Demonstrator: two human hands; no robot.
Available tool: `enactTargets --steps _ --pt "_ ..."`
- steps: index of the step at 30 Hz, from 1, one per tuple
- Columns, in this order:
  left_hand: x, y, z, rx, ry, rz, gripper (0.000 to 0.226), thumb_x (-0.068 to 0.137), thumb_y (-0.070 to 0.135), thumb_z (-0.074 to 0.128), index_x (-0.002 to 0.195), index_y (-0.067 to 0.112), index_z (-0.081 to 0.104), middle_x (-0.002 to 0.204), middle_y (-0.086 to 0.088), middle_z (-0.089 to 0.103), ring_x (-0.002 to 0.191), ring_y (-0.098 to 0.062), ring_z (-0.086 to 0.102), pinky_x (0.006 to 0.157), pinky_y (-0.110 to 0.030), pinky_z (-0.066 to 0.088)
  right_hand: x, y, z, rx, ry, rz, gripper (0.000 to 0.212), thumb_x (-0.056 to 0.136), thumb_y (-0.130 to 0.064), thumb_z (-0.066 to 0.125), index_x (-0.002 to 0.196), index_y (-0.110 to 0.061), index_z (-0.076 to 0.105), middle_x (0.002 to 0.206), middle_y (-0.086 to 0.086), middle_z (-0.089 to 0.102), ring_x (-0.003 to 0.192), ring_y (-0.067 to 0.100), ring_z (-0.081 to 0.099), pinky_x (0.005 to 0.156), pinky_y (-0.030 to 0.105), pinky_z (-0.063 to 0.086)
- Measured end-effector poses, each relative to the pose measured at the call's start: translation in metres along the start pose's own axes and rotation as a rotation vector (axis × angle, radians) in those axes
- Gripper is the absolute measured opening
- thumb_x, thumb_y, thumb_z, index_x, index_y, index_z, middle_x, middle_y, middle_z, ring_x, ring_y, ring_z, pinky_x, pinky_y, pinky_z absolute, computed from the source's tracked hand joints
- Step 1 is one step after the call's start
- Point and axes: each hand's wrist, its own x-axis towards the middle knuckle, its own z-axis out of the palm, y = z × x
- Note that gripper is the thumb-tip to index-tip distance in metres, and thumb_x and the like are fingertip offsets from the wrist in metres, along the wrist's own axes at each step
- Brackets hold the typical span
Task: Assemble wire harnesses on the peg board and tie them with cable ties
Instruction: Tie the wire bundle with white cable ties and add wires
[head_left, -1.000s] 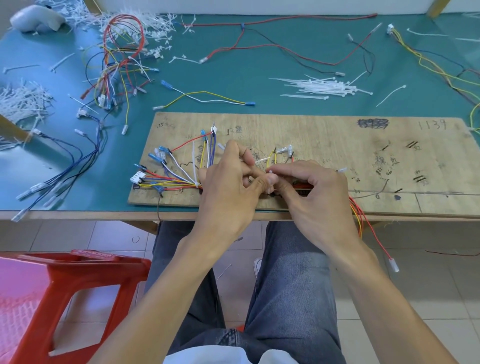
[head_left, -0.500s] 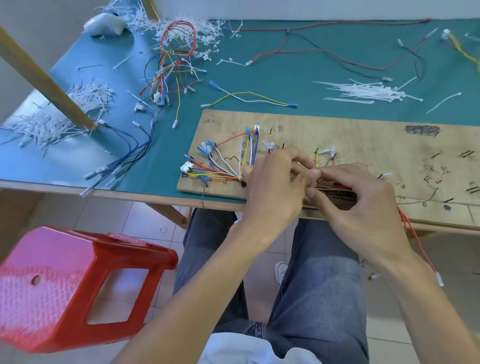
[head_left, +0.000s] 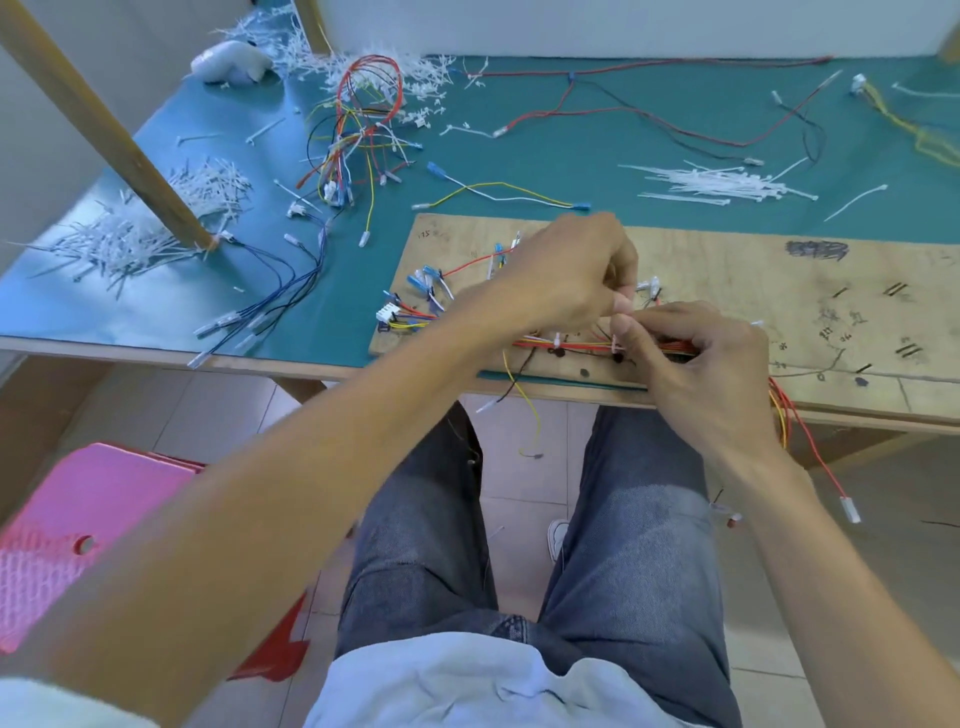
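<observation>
A wooden peg board (head_left: 727, 270) lies on the green table with a multicoloured wire harness (head_left: 571, 345) strung along its near edge. White cable ties ring the bundle, one tie (head_left: 557, 342) left of my hands. My left hand (head_left: 571, 275) hovers over the board's left half, fingers pinched on a white cable tie tail near the bundle. My right hand (head_left: 696, 358) presses on the bundle and pinches the same tie (head_left: 618, 340) at its head. Blue and white connectors (head_left: 415, 296) fan out at the harness's left end.
A heap of fresh white cable ties (head_left: 727, 182) lies behind the board. Loose wire sets (head_left: 358, 135) and cut tie tails (head_left: 130, 234) litter the table's left. A red plastic stool (head_left: 78, 540) stands at my left. Wires (head_left: 810, 447) dangle off the board's front edge.
My left hand has risen and drawn away from the bundle, pulling the tie tail up. The right hand stays on the harness. The camera has shifted left and closer.
</observation>
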Motion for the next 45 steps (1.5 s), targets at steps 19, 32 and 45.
enactTargets --steps 19,32,45 --pt "0.01 0.003 0.001 -0.193 0.029 0.073 0.019 0.082 -0.004 0.06 0.074 0.013 0.064 0.07 -0.008 0.074 0.062 -0.014 0.059 0.069 -0.032 0.053 0.019 0.002 -0.013 -0.048 -0.226 0.168 0.006 0.084 -0.024 0.086 0.081 -0.021 0.082 0.076 -0.005 0.076 0.077 0.02 0.07 0.069 0.032 0.053" --pt "-0.003 0.003 0.015 -0.325 0.173 0.049 0.019 0.083 -0.004 0.061 0.075 0.012 0.065 0.063 -0.001 0.072 0.058 -0.013 0.072 0.068 -0.026 0.057 0.027 -0.002 -0.02 -0.182 -0.311 0.01 0.003 0.086 -0.021 0.083 0.083 -0.018 0.083 0.092 -0.005 0.076 0.09 0.019 0.07 0.087 0.039 0.054" --pt "-0.002 0.007 0.019 -0.339 0.241 0.046 0.024 0.086 -0.004 0.063 0.074 0.017 0.064 0.067 0.0 0.07 0.071 -0.022 0.07 0.075 -0.041 0.058 0.01 -0.002 -0.015 -0.357 -0.162 -0.09 0.012 0.088 -0.012 0.081 0.093 -0.022 0.085 0.107 -0.014 0.076 0.102 0.026 0.051 0.086 0.032 0.045"
